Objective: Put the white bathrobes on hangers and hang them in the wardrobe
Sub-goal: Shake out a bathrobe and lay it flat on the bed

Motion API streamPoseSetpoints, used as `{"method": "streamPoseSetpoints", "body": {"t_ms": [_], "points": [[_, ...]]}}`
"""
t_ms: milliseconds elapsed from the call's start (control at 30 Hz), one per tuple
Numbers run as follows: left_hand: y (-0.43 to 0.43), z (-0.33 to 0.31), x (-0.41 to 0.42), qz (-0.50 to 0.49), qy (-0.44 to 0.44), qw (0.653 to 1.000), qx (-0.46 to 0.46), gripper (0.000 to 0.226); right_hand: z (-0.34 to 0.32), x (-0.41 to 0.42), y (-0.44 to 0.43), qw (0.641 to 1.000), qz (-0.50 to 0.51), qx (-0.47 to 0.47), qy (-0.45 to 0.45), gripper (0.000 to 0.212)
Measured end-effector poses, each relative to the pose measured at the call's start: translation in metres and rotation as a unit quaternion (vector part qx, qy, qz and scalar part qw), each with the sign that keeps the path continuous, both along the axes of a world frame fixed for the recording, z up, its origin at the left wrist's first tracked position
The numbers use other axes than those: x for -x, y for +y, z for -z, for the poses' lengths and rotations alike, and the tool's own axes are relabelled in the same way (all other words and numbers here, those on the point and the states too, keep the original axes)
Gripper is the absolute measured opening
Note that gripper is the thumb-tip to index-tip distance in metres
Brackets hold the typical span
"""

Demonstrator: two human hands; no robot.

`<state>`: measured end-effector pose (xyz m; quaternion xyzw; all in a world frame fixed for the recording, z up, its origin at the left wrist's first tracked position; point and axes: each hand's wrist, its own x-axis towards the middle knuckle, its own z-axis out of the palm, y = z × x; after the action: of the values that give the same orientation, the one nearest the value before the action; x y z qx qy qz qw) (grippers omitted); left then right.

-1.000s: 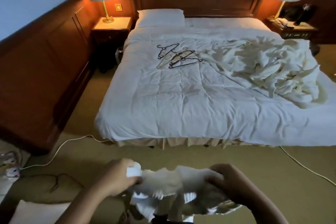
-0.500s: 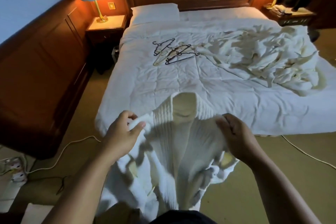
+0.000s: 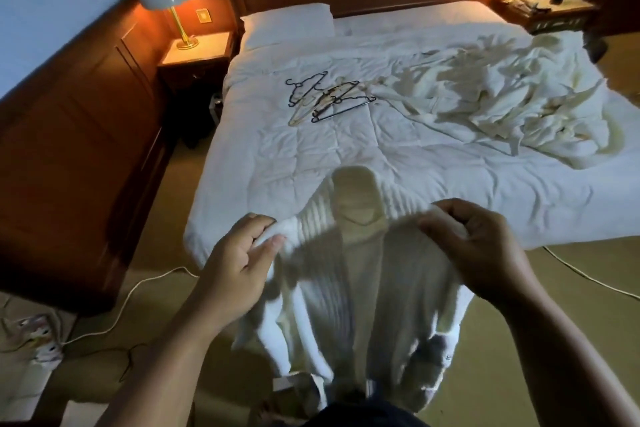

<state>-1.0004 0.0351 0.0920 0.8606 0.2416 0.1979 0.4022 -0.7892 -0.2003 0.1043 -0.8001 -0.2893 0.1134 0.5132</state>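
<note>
I hold a white ribbed bathrobe [image 3: 349, 281] up in front of me at the foot of the bed, collar upward. My left hand [image 3: 239, 267] grips its left shoulder and my right hand [image 3: 481, 253] grips its right shoulder. The rest of the robe hangs down toward the floor. Several hangers [image 3: 329, 99], black and pale, lie in a loose pile on the white duvet [image 3: 277, 163]. More white bathrobes [image 3: 502, 104] lie crumpled on the right side of the bed. No wardrobe is in view.
Wooden wall panelling [image 3: 76, 156] runs along the left. Nightstands with lit lamps [image 3: 166, 0] flank the headboard. A white cable [image 3: 138, 291] and a power strip [image 3: 41, 336] lie on the carpet at left; another cable [image 3: 588, 277] runs at right.
The bathrobe has come up from a bunched bundle low in my hands to being spread by its shoulders, collar showing. My view has moved closer to the bed.
</note>
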Motion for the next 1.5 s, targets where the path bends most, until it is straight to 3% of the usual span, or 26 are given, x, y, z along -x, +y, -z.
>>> {"method": "streamPoseSetpoints", "body": {"t_ms": [167,233,333,433,533,600,700,833,933,1000,1067,1167,1267,1400,1500], "points": [[-0.035,0.008,0.000,0.007,0.129,0.970,0.206,0.007,-0.017,0.022,0.015,0.997,-0.070,-0.035,0.019,0.003],[-0.052,0.015,0.002,0.030,0.143,0.961,0.236,0.014,-0.013,0.030,0.021,0.995,-0.091,-0.033,0.031,0.003],[-0.044,0.024,0.005,0.071,0.227,0.959,0.155,0.031,-0.004,0.032,0.031,0.994,-0.101,-0.014,0.030,0.006],[-0.005,0.017,0.002,-0.049,0.100,0.985,0.128,0.028,0.006,0.023,0.046,0.997,-0.076,0.007,-0.010,0.007],[0.036,-0.003,-0.006,-0.201,-0.037,0.978,0.053,0.025,0.037,0.004,0.059,0.990,-0.082,0.104,-0.055,0.016],[0.055,-0.017,-0.016,-0.184,-0.098,0.978,0.009,0.013,0.071,-0.004,0.065,0.974,-0.126,0.155,-0.106,0.015],[0.075,-0.033,-0.030,-0.100,-0.151,0.983,-0.011,0.013,0.115,-0.013,0.075,0.986,-0.086,0.125,-0.068,0.020],[0.123,-0.050,-0.044,-0.028,-0.098,0.990,-0.097,0.023,0.089,-0.027,0.106,0.998,0.039,0.038,-0.016,0.016],[0.170,-0.057,-0.052,-0.043,0.019,0.989,-0.138,0.039,0.039,-0.051,0.138,0.994,0.106,-0.015,-0.029,0.024],[0.193,-0.056,-0.056,-0.047,0.120,0.979,-0.160,0.051,0.008,-0.071,0.161,0.991,0.122,-0.018,-0.053,0.021],[0.211,-0.052,-0.058,-0.022,0.155,0.974,-0.167,0.055,-0.011,-0.082,0.181,0.992,0.109,-0.007,-0.069,0.012],[0.229,-0.055,-0.061,0.004,0.120,0.984,-0.133,0.055,-0.023,-0.086,0.202,0.994,0.069,0.028,-0.083,0.012],[0.242,-0.066,-0.067,-0.010,0.042,0.995,-0.085,0.052,-0.022,-0.087,0.217,0.993,0.050,0.061,-0.088,0.030],[0.258,-0.071,-0.068,-0.019,0.024,0.995,-0.100,0.047,-0.017,-0.089,0.228,0.992,0.038,0.069,-0.099,0.047],[0.259,-0.070,-0.075,-0.014,0.033,0.994,-0.101,0.046,-0.021,-0.096,0.230,0.994,0.011,0.081,-0.076,0.038]]}}
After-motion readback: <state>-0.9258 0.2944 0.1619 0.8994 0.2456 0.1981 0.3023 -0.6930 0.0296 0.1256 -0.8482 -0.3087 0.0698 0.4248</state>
